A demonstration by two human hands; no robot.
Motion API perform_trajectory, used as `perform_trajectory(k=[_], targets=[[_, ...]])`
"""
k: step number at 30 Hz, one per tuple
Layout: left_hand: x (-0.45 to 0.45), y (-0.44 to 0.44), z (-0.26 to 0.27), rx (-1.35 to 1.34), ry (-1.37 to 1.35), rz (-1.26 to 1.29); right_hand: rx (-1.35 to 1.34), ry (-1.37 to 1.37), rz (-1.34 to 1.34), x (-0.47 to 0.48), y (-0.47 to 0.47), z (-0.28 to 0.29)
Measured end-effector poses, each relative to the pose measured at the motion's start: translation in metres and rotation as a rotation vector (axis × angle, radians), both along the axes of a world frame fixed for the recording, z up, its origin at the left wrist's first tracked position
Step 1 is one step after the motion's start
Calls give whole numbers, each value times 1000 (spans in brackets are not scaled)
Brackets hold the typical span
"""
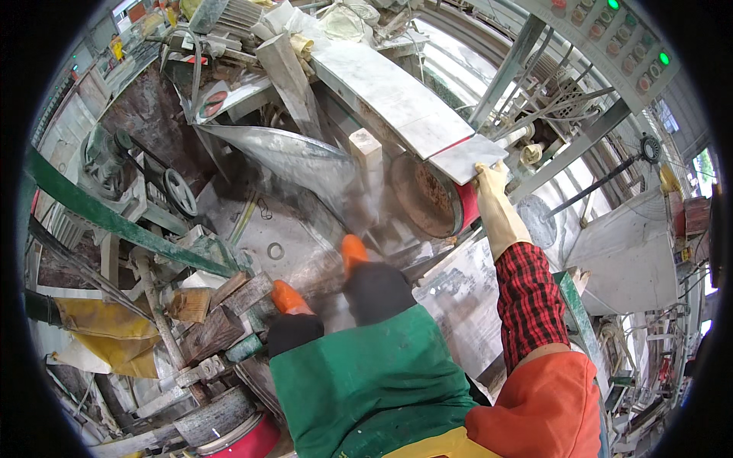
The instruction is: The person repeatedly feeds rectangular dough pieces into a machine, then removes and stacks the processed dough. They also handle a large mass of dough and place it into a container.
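Note:
My right hand (492,186), in a cream rubber glove, reaches forward and grips the near edge of a small pale stone slab (467,158). The glove hides that corner of the slab. Beneath it, a red conveyor belt (469,205) curves down around a rusty end drum (424,194). A longer pale stone slab (395,94) lies farther along the conveyor, with a thin red strip of belt showing between the two pieces. My left hand is out of view.
A wooden post (367,151) stands beside the drum, near a bent sheet (292,151). A belt-driven pulley (179,192) and green rail (126,214) are on the left. Wood blocks (215,332) crowd my feet. A control panel (618,43) hangs upper right, above a pedestal fan (595,183).

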State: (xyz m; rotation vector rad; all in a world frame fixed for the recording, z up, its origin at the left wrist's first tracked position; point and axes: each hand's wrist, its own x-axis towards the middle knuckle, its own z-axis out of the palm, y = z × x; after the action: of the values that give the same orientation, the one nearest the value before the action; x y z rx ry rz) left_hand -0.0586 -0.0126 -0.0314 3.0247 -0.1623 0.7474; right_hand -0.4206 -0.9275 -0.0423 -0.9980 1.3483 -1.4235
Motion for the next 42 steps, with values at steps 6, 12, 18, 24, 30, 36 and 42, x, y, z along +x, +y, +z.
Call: perform_trajectory(k=[6, 12, 18, 24, 30, 36, 42], targets=[[-1, -10, 4, 3, 9, 6, 19, -42, 83, 8, 6, 2], [0, -17, 5, 4, 14, 5, -15, -10, 91, 10, 9, -3], [0, -22, 2, 7, 19, -1, 108, 452, 191, 5, 14, 14], [2, -29, 2, 2, 23, 0, 179, 424, 263, 0, 4, 3], [2, -28, 2, -7, 47, 11, 154, 364, 324, -2, 11, 9], [-7, -16, 7, 56, 126, 58, 327, 522, 322, 31, 37, 46], [-10, -34, 0, -53, -37, 11, 365, 416, 116, 32, 39, 36]])
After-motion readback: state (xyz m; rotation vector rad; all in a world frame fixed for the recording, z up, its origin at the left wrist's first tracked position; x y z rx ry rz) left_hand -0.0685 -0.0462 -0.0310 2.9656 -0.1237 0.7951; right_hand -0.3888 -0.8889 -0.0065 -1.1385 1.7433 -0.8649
